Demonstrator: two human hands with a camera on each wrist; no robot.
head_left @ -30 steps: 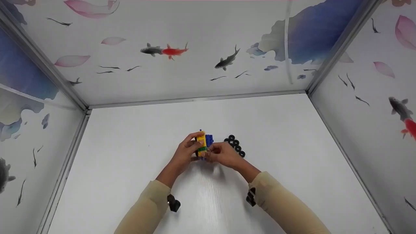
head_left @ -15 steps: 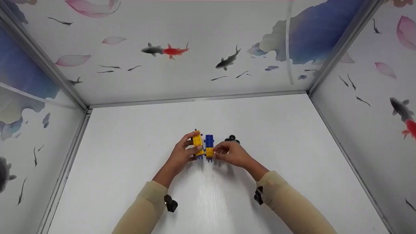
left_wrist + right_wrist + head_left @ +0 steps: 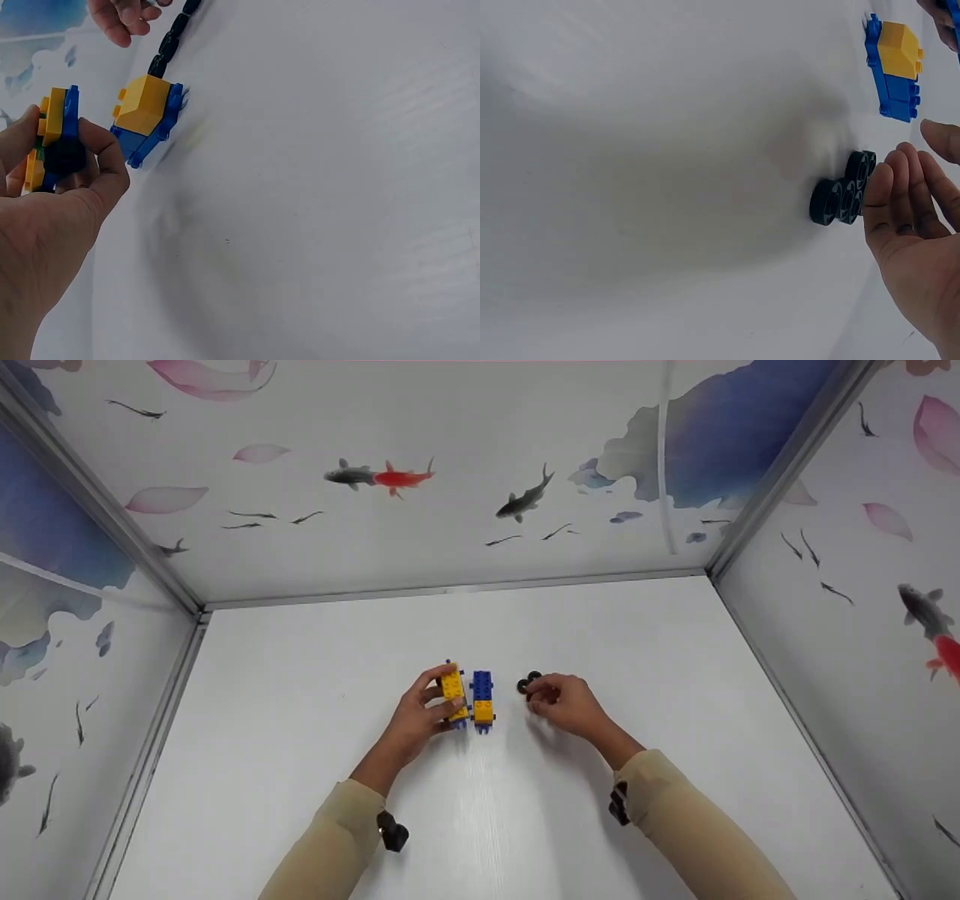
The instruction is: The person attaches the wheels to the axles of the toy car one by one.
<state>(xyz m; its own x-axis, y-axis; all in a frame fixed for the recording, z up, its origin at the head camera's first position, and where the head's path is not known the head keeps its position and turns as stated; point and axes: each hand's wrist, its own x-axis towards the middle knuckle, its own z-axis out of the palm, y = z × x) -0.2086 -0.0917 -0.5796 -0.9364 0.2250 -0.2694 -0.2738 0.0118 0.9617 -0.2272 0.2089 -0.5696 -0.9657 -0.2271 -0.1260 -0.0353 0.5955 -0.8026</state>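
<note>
On the head view I have the left hand (image 3: 418,712) pinching a yellow-and-blue block car (image 3: 452,686); a second block car (image 3: 483,697) stands on the bench (image 3: 300,675) just right of that grip, long axis running away from me. The right hand (image 3: 570,706) is nearer the black wheels (image 3: 523,686), clustered just beyond its fingertips. The left wrist view shows the pinch between thumb and fingers. On the right wrist view, thumb and fingers are spread; I can't tell whether they touch the wheels.
</note>
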